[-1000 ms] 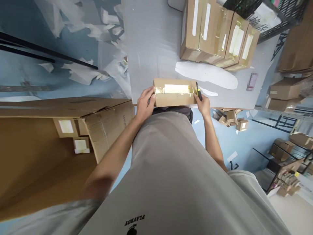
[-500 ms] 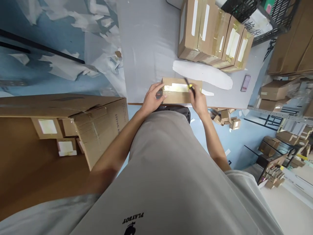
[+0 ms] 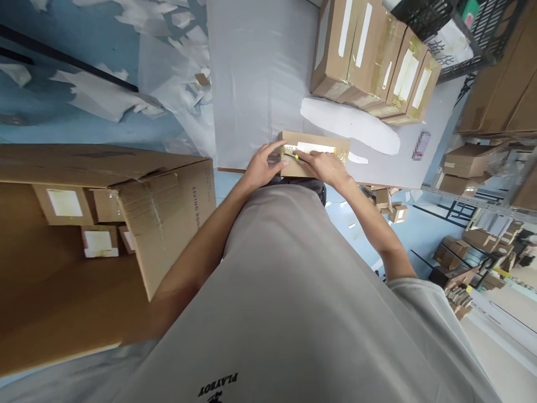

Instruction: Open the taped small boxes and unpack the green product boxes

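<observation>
A small cardboard box (image 3: 314, 170) with a white label and shiny tape along its top lies at the table's front edge. My left hand (image 3: 262, 165) grips its left end, thumb on the near side and fingers on the far side. In my right hand (image 3: 327, 167) is a black and yellow utility knife (image 3: 296, 157), held low over the tape near the box's left end. The hand partly covers the knife, and I cannot tell whether its blade is in the tape.
Several taped cardboard boxes (image 3: 369, 61) stand in a row at the back right, near a black crate (image 3: 482, 42). White backing paper (image 3: 350, 124) lies before them on the grey table (image 3: 243, 84). A large open carton (image 3: 172, 207) with boxes inside stands at the left.
My right hand has moved left along the box with the knife, from its right end towards its left end. My left hand still holds the left end. The view has shifted slightly.
</observation>
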`<action>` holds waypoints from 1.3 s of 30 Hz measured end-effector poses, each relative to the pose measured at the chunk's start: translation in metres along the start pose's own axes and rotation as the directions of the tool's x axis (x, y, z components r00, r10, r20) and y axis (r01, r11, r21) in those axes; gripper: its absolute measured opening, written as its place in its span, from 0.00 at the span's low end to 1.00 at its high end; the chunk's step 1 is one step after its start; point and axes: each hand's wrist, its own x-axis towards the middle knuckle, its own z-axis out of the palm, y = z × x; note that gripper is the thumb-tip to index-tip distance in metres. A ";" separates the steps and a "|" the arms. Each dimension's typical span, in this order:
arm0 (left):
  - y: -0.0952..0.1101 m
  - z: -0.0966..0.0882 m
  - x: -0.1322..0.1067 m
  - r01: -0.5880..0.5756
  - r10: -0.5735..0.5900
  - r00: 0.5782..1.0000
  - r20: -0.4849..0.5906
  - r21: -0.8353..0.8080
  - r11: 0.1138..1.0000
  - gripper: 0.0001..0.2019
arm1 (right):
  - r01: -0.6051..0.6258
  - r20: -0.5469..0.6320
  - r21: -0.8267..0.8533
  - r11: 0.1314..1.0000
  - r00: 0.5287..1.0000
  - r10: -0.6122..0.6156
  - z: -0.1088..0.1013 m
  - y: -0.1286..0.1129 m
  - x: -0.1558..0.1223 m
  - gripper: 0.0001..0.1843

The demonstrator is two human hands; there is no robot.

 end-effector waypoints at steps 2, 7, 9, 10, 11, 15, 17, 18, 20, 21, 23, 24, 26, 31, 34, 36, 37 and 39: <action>0.000 0.000 0.000 0.006 -0.006 1.000 0.004 -0.005 1.000 0.40 | 0.005 0.013 -0.005 1.000 1.000 -0.005 -0.003 0.000 0.000 0.32; 0.005 0.002 -0.001 0.021 -0.021 1.000 -0.008 0.019 1.000 0.38 | 0.034 0.067 -0.093 0.995 0.997 -0.028 -0.018 -0.008 0.004 0.35; 0.007 0.003 -0.002 0.026 -0.025 1.000 -0.018 0.016 1.000 0.38 | 0.045 0.088 -0.147 0.988 0.996 -0.032 -0.024 -0.013 0.006 0.37; 0.008 0.004 -0.003 0.027 -0.027 0.999 -0.021 0.014 1.000 0.37 | 0.049 0.097 -0.166 0.985 0.995 -0.033 -0.026 -0.016 0.007 0.38; 0.008 0.005 -0.004 0.027 -0.027 0.999 -0.025 0.013 1.000 0.37 | 0.052 0.103 -0.176 0.983 0.994 -0.034 -0.028 -0.017 0.008 0.38; 0.006 0.012 -0.007 0.026 -0.024 0.998 -0.050 0.030 0.999 0.36 | 0.065 0.116 -0.166 0.984 0.992 -0.047 -0.032 -0.019 0.005 0.36; 0.005 0.016 -0.008 0.030 -0.027 0.997 -0.067 0.048 0.998 0.35 | 0.058 0.116 -0.164 0.985 0.993 -0.039 -0.032 -0.017 0.002 0.36; 0.005 0.018 -0.009 0.034 -0.030 0.997 -0.076 0.056 0.998 0.35 | 0.048 0.114 -0.169 0.984 0.993 -0.029 -0.031 -0.015 0.000 0.35; 0.006 0.020 -0.010 0.043 -0.038 0.995 -0.089 0.059 0.997 0.34 | 0.018 0.120 -0.185 0.983 0.993 0.005 -0.030 -0.007 -0.005 0.34; 0.006 0.021 -0.010 0.048 -0.043 0.995 -0.096 0.053 0.997 0.34 | -0.005 0.128 -0.193 0.981 0.991 0.030 -0.029 -0.001 -0.009 0.34; 0.009 0.022 -0.011 0.054 -0.050 0.993 -0.108 0.034 0.998 0.34 | -0.061 0.149 -0.213 0.975 0.984 0.094 -0.027 0.016 -0.019 0.34; 0.010 0.022 -0.011 0.055 -0.052 0.992 -0.114 0.026 0.998 0.33 | -0.095 0.159 -0.224 0.970 0.978 0.133 -0.026 0.027 -0.026 0.35; 0.013 0.023 -0.011 0.054 -0.051 0.990 -0.129 0.016 0.998 0.32 | -0.161 0.166 -0.249 0.955 0.964 0.206 -0.024 0.048 -0.042 0.36; 0.014 0.025 -0.008 0.061 -0.063 0.983 -0.172 -0.015 0.998 0.30 | -0.193 0.184 -0.304 0.933 0.949 0.257 -0.019 0.080 -0.067 0.40; 0.011 0.026 -0.007 0.073 -0.083 0.978 -0.190 -0.058 0.996 0.29 | -0.158 0.194 -0.340 0.927 0.953 0.233 -0.016 0.086 -0.064 0.40; 0.009 0.028 -0.006 0.089 -0.106 0.970 -0.220 -0.084 0.992 0.29 | -0.129 0.198 -0.351 0.928 0.958 0.208 -0.014 0.092 -0.060 0.38; 0.008 0.029 -0.007 0.099 -0.117 0.964 -0.239 -0.089 0.991 0.28 | -0.118 0.198 -0.350 0.929 0.960 0.196 -0.013 0.096 -0.058 0.37; 0.008 0.032 -0.008 0.120 -0.139 0.949 -0.282 -0.083 0.989 0.28 | -0.101 0.196 -0.337 0.936 0.965 0.175 -0.008 0.109 -0.058 0.34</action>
